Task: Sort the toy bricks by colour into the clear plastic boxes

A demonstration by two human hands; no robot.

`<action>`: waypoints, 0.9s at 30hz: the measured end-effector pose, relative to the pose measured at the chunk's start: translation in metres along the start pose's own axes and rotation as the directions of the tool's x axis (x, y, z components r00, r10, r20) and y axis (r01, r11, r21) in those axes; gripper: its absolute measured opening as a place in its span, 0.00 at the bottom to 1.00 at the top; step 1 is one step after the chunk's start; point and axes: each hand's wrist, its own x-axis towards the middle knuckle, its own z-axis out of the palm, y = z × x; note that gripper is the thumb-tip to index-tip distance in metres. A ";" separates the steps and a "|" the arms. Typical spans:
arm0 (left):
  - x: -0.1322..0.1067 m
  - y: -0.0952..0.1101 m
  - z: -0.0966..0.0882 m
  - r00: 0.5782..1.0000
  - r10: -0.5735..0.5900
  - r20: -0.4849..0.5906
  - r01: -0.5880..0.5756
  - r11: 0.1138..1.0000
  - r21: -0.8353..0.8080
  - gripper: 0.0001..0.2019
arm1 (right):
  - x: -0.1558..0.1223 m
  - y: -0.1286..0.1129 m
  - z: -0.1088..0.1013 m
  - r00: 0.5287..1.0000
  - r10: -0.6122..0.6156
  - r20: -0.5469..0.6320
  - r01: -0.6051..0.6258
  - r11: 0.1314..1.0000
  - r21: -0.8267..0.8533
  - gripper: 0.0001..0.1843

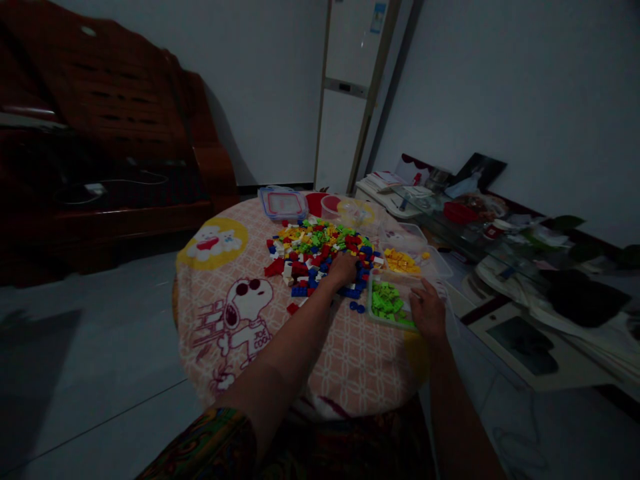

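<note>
A heap of small plastic building bricks (320,248) in red, blue, green, yellow and white lies on a round table with a cartoon-print cloth (235,313). My left hand (343,268) reaches into the near right side of the heap, fingers curled down among blue bricks; what they hold is hidden. My right hand (428,311) rests on the rim of a clear box of green bricks (386,301), fingers bent over its edge. Behind it stands a clear box of yellow bricks (403,261).
A flat lidded box with a red rim (283,203), a red bowl (316,201) and clear tubs (356,212) sit at the table's far edge. A cluttered glass low table (480,233) stands to the right, a dark wooden sofa (100,167) to the left.
</note>
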 end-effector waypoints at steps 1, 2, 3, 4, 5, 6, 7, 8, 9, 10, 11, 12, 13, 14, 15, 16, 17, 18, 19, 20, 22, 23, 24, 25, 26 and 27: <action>0.000 0.000 -0.001 1.000 -0.009 0.003 0.009 1.000 0.007 0.18 | 0.000 0.000 0.000 1.000 -0.004 -0.001 0.004 1.000 -0.006 0.20; -0.001 0.001 -0.001 1.000 -0.023 0.001 0.023 1.000 0.007 0.18 | 0.000 0.000 0.000 1.000 -0.009 0.001 0.009 1.000 -0.010 0.20; -0.001 0.001 -0.001 0.999 -0.040 -0.004 0.040 0.999 -0.001 0.18 | 0.000 0.000 -0.001 1.000 -0.013 0.004 0.013 1.000 -0.014 0.20; -0.002 0.000 -0.002 0.998 -0.056 -0.008 0.056 0.998 -0.016 0.18 | 0.000 0.000 -0.001 1.000 -0.015 0.007 0.015 1.000 -0.016 0.20; -0.003 0.000 -0.002 0.998 -0.067 -0.010 0.066 0.997 -0.037 0.17 | 0.000 0.000 -0.001 1.000 -0.015 0.010 0.015 1.000 -0.018 0.19; -0.004 -0.001 -0.002 0.997 -0.071 -0.010 0.070 0.996 -0.061 0.17 | 0.000 0.000 -0.001 1.000 -0.014 0.012 0.014 1.000 -0.019 0.20; -0.005 -0.001 -0.003 0.998 -0.067 -0.009 0.066 0.994 -0.085 0.16 | 0.000 0.000 -0.001 1.000 -0.013 0.013 0.014 1.000 -0.021 0.20; -0.005 -0.002 -0.003 0.998 -0.057 -0.008 0.056 0.993 -0.106 0.15 | -0.001 0.000 -0.001 1.000 -0.013 0.014 0.014 1.000 -0.023 0.20; -0.006 -0.002 -0.004 0.999 -0.044 -0.006 0.043 0.991 -0.124 0.15 | -0.001 0.000 -0.001 1.000 -0.014 0.014 0.015 1.000 -0.023 0.21; -0.007 -0.003 -0.005 0.999 -0.034 -0.006 0.033 0.990 -0.138 0.14 | -0.001 0.000 -0.001 1.000 -0.016 0.015 0.016 1.000 -0.021 0.21; -0.008 -0.003 -0.006 1.000 -0.025 -0.005 0.024 0.989 -0.149 0.14 | -0.001 0.000 -0.001 1.000 -0.015 0.016 0.016 1.000 -0.018 0.21; -0.008 -0.003 -0.006 1.000 -0.016 -0.005 0.015 0.987 -0.160 0.14 | 0.000 0.000 -0.001 1.000 -0.014 0.017 0.014 1.000 -0.015 0.21; -0.008 -0.003 -0.007 1.000 -0.007 -0.004 0.006 0.985 -0.171 0.14 | 0.000 -0.001 -0.001 1.000 -0.011 0.022 0.011 1.000 -0.012 0.21; -0.008 -0.003 -0.007 1.000 0.001 -0.005 -0.002 0.983 -0.181 0.14 | 0.000 -0.001 -0.002 1.000 -0.007 0.027 0.007 1.000 -0.010 0.21; -0.008 -0.003 -0.007 1.000 0.008 -0.005 -0.009 0.982 -0.188 0.14 | 0.000 -0.001 -0.002 0.999 -0.002 0.033 0.002 1.000 -0.010 0.21; -0.008 -0.003 -0.007 1.000 0.013 -0.005 -0.013 0.982 -0.191 0.14 | 0.000 -0.001 -0.002 0.999 0.002 0.038 -0.001 1.000 -0.010 0.22; -0.007 -0.003 -0.007 1.000 0.013 -0.003 -0.013 0.981 -0.193 0.14 | 0.000 -0.001 -0.002 0.999 0.006 0.040 -0.005 1.000 -0.011 0.22; -0.007 -0.003 -0.007 1.000 0.008 0.002 -0.008 0.981 -0.195 0.14 | 0.000 -0.001 -0.002 0.999 0.010 0.040 -0.009 1.000 -0.012 0.22; -0.007 -0.003 -0.007 1.000 0.000 0.007 0.002 0.980 -0.198 0.13 | 0.000 -0.001 -0.002 0.999 0.013 0.037 -0.013 1.000 -0.013 0.22; -0.006 -0.003 -0.007 1.000 -0.010 0.008 0.011 0.979 -0.202 0.13 | 0.000 -0.001 -0.001 0.999 0.014 0.034 -0.014 1.000 -0.014 0.21; -0.006 -0.003 -0.008 1.000 -0.029 0.000 0.028 0.977 -0.213 0.13 | 0.000 0.000 0.000 0.999 0.008 0.033 -0.007 1.000 -0.019 0.21; -0.006 -0.003 -0.008 0.999 -0.039 -0.010 0.036 0.976 -0.217 0.13 | 0.000 0.001 0.000 1.000 0.002 0.031 -0.002 1.000 -0.023 0.21; -0.007 -0.004 -0.008 0.998 -0.048 -0.027 0.041 0.975 -0.219 0.13 | 0.000 0.001 0.000 1.000 -0.003 0.031 0.004 1.000 -0.027 0.21; -0.007 -0.004 -0.009 0.998 -0.056 -0.042 0.045 0.975 -0.217 0.14 | 0.000 0.001 0.000 0.999 -0.007 0.031 0.008 0.999 -0.031 0.21; -0.007 -0.004 -0.009 0.997 -0.063 -0.050 0.051 0.977 -0.209 0.14 | 0.000 0.001 0.000 0.999 -0.007 0.031 0.008 0.999 -0.033 0.21; -0.007 -0.004 -0.009 0.997 -0.066 -0.051 0.055 0.979 -0.196 0.15 | 0.000 0.000 -0.001 0.999 -0.005 0.033 0.006 0.999 -0.034 0.21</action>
